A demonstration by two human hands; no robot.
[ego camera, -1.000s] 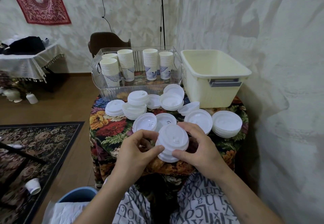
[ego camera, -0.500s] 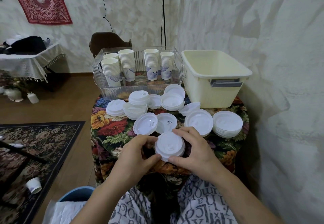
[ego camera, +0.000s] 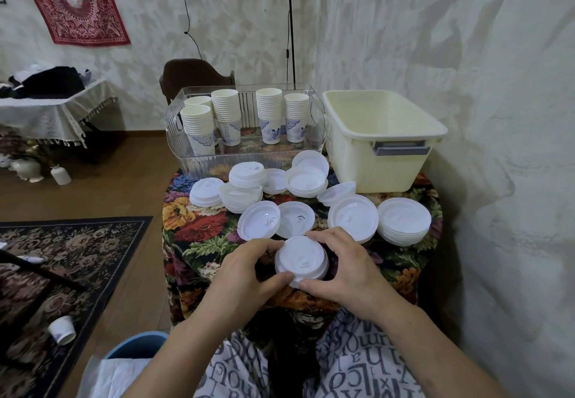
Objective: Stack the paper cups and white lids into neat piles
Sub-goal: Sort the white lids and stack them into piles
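A short stack of white lids (ego camera: 301, 260) sits at the near edge of the floral table (ego camera: 199, 229). My left hand (ego camera: 249, 273) grips its left side with thumb and fingers, and my right hand (ego camera: 345, 268) grips its right side. Behind it lie several loose white lids (ego camera: 259, 220) and small lid piles (ego camera: 245, 176); a taller neat lid pile (ego camera: 404, 221) stands at the right. Several stacks of paper cups (ego camera: 269, 115) stand in a clear plastic bin (ego camera: 193, 161) at the back.
A cream plastic tub (ego camera: 382, 139) stands at the back right beside the wall. A single paper cup (ego camera: 62, 329) lies on the rug at the lower left. A blue bucket rim (ego camera: 137, 343) shows by my knee.
Both hands have lowered the lid stack toward the table's near edge and shifted it slightly away from me, keeping hold of its sides.
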